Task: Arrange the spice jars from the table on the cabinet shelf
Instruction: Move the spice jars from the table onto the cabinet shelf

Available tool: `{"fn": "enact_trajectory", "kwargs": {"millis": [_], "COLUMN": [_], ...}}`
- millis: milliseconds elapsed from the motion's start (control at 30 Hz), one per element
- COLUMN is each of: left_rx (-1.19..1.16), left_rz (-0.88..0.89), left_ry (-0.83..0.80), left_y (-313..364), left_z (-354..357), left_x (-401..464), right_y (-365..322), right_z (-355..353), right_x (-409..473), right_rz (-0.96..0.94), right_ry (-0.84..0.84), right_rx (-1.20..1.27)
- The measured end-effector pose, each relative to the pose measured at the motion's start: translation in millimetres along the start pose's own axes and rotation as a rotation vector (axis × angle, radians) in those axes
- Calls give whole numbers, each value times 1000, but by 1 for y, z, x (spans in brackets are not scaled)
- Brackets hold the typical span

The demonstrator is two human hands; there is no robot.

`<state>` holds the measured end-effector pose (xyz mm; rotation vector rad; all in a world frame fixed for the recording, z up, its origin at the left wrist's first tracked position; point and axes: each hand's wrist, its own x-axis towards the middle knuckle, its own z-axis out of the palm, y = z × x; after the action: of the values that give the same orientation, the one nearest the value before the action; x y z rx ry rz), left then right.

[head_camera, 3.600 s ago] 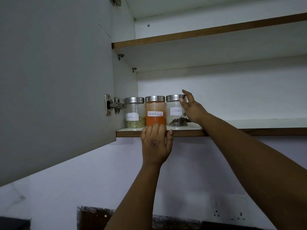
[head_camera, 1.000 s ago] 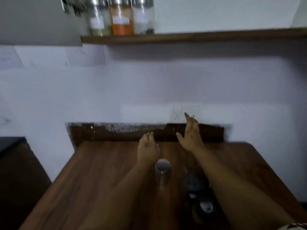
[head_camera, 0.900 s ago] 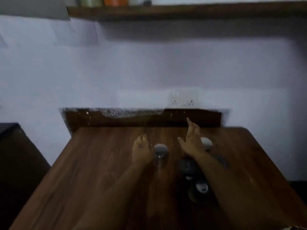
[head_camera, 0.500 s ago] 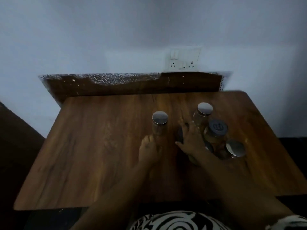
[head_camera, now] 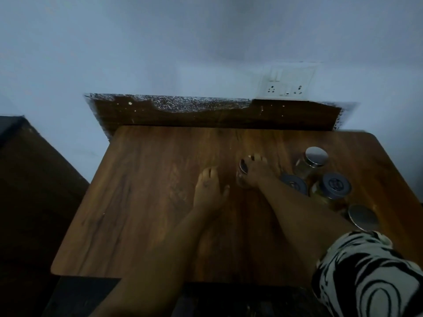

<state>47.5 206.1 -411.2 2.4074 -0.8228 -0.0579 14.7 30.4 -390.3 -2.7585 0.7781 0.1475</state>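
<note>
Near the middle of the frame the right hand (head_camera: 255, 173) is curled over the top of a small clear glass spice jar with a metal lid (head_camera: 242, 177), fingers wrapped round it as if to lift it, which looks like the next pick for the shelf. The left hand (head_camera: 209, 193) lies flat and relaxed on the brown wooden table (head_camera: 148, 202) just beside it, holding nothing, perhaps steadying the reach. Four more lidded glass jars (head_camera: 332, 186) cluster at the right of the frame, close together, waiting. The cabinet shelf is out of sight here.
</note>
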Motion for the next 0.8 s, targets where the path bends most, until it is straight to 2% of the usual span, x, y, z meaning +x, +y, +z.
{"fn": "enact_trajectory", "kwargs": {"millis": [100, 200, 367, 467, 567, 633, 733, 800], "left_rx": [-44, -101, 53, 23, -146, -300, -512, -681], "left_rz": [-95, -210, -242, -104, 76, 74, -39, -111], "left_ry": [-94, -216, -284, -201, -50, 3, -181, -326], "left_y": [-14, -22, -21, -9, 5, 8, 2, -5], "left_z": [5, 10, 13, 7, -3, -13, -36, -49], "left_x": [-19, -41, -60, -57, -48, -39, -23, -15], "right_y": [-1, 1, 4, -4, -22, -35, -43, -40], "right_z": [11, 19, -9, -34, -57, -73, -90, -92], "right_x": [-12, -21, -34, -42, -54, -62, -69, -72], "right_rz": [60, 156, 390, 335, 268, 227, 151, 99], "right_ry": [88, 6, -90, -142, -132, -136, -207, -291], "right_rx": [40, 105, 449, 546, 606, 606, 513, 569]}}
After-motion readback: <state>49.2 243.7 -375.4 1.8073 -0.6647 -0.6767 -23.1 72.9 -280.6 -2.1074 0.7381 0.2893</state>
